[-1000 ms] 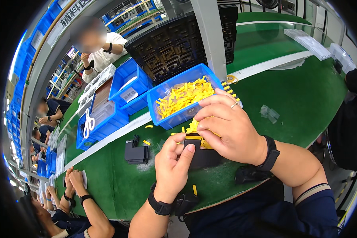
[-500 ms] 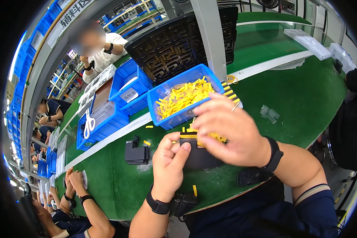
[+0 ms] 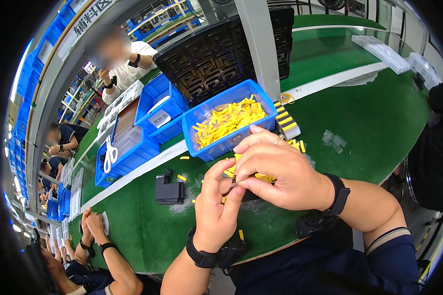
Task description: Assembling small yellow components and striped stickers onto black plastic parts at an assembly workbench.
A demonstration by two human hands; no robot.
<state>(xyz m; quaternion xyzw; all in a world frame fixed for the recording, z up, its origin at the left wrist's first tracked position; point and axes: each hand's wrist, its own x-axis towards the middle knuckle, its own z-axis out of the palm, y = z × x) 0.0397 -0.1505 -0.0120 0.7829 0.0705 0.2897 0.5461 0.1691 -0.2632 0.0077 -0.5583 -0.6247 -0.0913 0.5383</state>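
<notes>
Both my hands meet over the near part of the green table. My left hand (image 3: 215, 201) is closed, with thumb and fingers gripping a black flat piece (image 3: 251, 194) that mostly hides behind the hands. My right hand (image 3: 288, 177) is closed in a pinch, its thumb and forefinger at the piece's edge against my left fingertips. Whether a yellow strip is between them is hidden. Behind the hands lies a pile of loose yellow strips (image 3: 266, 178). Beyond it stands a blue bin (image 3: 216, 151) filled with yellow strips (image 3: 231, 118).
Black flat pieces (image 3: 169, 191) are stacked left of my hands. A black-and-yellow striped block (image 3: 286, 120) sits beside the bin. White scissors (image 3: 110, 154) rest on another blue bin (image 3: 133, 164). Clear film scraps (image 3: 334, 141) lie right. Co-workers sit left and across, near a grey post (image 3: 261, 44).
My right hand has come down and left from an open pose to pinch at the piece. The black piece, which showed a yellow strip along its top, is now mostly covered.
</notes>
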